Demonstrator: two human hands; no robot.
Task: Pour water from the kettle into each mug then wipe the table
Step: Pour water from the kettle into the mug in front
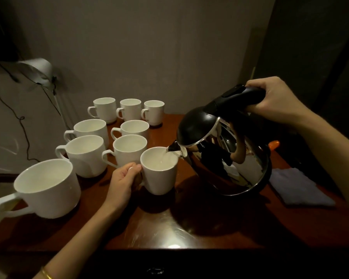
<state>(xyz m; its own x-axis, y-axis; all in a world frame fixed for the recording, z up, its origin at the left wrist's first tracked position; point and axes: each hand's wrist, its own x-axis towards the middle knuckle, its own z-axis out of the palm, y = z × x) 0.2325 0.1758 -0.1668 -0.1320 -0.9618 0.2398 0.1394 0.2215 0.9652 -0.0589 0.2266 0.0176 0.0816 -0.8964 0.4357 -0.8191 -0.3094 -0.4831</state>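
A steel kettle (226, 154) with a black lid hangs tilted over a white mug (159, 174) at the table's middle. Water runs from its spout into that mug. My right hand (274, 99) grips the kettle's black handle. My left hand (123, 182) holds the mug by its handle, thumb on top. Several more white mugs stand in rows to the left and behind, the nearest a wide one (46, 188) at the front left. A folded grey-blue cloth (298, 186) lies on the table to the right, beyond the kettle.
The dark red wooden table (189, 224) has its front edge close to me and its left edge by the wide mug. A white lamp (38, 71) with trailing cables stands off the table's left. An orange object (274, 144) shows behind the kettle.
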